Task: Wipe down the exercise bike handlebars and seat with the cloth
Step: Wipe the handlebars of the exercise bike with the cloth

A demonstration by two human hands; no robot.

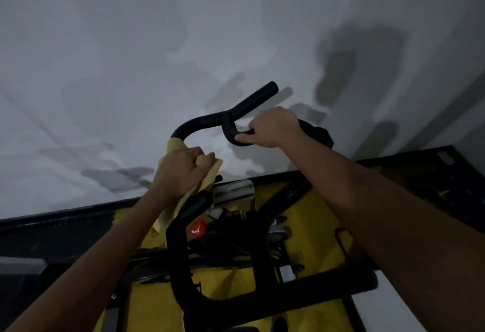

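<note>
The bike's black handlebars curve up in the middle of the view, with one horn pointing to the upper right. My left hand grips a yellow cloth wrapped around the left side of the bar. Part of the cloth hangs down below that hand. My right hand is closed around the right loop of the handlebars, bare, with no cloth in it. The seat is not in view.
A red knob sits on the bike's yellow and black frame below the bars. A stained white wall fills the background right behind the bike. A black bar crosses low at the right.
</note>
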